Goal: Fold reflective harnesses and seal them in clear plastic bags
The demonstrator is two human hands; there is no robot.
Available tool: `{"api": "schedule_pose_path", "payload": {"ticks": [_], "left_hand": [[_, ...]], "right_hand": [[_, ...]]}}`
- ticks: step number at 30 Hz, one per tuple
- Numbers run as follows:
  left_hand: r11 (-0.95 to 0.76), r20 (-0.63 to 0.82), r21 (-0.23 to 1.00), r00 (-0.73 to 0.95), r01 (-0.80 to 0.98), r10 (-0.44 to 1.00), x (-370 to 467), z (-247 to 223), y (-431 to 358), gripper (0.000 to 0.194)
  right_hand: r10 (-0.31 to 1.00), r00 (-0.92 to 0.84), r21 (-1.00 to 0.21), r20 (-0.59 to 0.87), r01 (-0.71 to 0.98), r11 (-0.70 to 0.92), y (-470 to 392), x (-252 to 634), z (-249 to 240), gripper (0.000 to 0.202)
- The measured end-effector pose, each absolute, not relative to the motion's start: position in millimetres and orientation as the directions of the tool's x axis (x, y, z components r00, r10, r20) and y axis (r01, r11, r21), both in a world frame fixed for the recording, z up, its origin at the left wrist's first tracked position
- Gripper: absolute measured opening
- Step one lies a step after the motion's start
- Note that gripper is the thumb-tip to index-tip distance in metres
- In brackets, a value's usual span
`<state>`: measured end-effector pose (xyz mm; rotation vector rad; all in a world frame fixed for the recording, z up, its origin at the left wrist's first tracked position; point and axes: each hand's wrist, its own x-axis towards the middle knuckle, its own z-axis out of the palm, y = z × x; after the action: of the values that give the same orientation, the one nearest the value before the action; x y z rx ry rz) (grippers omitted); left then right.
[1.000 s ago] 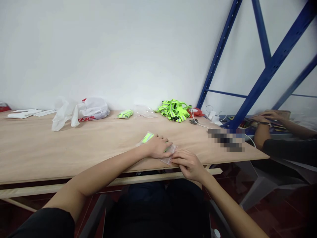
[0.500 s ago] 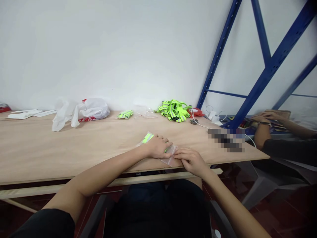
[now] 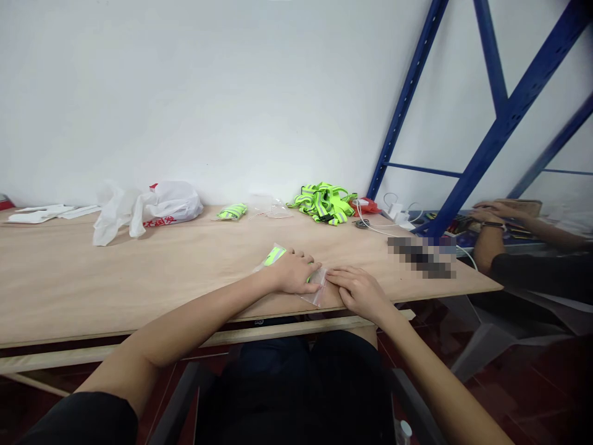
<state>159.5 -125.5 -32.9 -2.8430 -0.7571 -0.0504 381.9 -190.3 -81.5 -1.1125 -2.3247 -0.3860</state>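
Observation:
A clear zip-lock bag [image 3: 315, 296] lies on the tabletop near its front edge, with a folded neon-yellow reflective strap [image 3: 275, 254] inside. My left hand [image 3: 295, 272] rests flat across the middle of the bag, fingers spread, hiding much of the strap. At the bag's right end, the fingers of my right hand [image 3: 362, 293] are pressed together on its edge by the zip strip. Farther back lies another packed reflective strap [image 3: 233, 211], and to its right is a tangled heap of loose reflective straps [image 3: 324, 203] with black buckles.
A wooden tabletop [image 3: 139, 278] runs along the wall. Clear bags [image 3: 273, 209], a white plastic bag [image 3: 173, 203] and white sheets [image 3: 41, 214] lie at the back. White cables [image 3: 370, 230] and a blue rack post [image 3: 472, 167] stand right, where another person's hands [image 3: 491, 213] show.
My right fingers have shifted slightly up along the bag's right edge. The left hand stays on the bag. The whole view has shifted a little.

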Motion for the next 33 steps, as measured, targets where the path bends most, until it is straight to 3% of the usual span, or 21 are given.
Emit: {"api": "schedule_pose_path", "payload": {"ticks": [3, 9, 33], "left_hand": [[-0.848, 0.07, -0.179, 0.866, 0.499, 0.495, 160.1, -32.6, -125.7, 0.063], [-0.851, 0.077, -0.167, 0.867, 0.498, 0.492, 160.1, -32.8, -125.7, 0.061], [-0.844, 0.05, -0.174, 0.86, 0.508, 0.507, 160.0, -29.0, -128.1, 0.061]], "right_hand": [[0.551, -0.586, 0.068, 0.594, 0.719, 0.691, -197.0, 379.0, -78.5, 0.042], [0.457, -0.637, 0.014, 0.62, 0.592, 0.806, -211.5, 363.5, -72.4, 0.041], [0.451, -0.562, -0.166, 0.693, 0.485, 0.859, -218.6, 348.0, -81.2, 0.045]]}}
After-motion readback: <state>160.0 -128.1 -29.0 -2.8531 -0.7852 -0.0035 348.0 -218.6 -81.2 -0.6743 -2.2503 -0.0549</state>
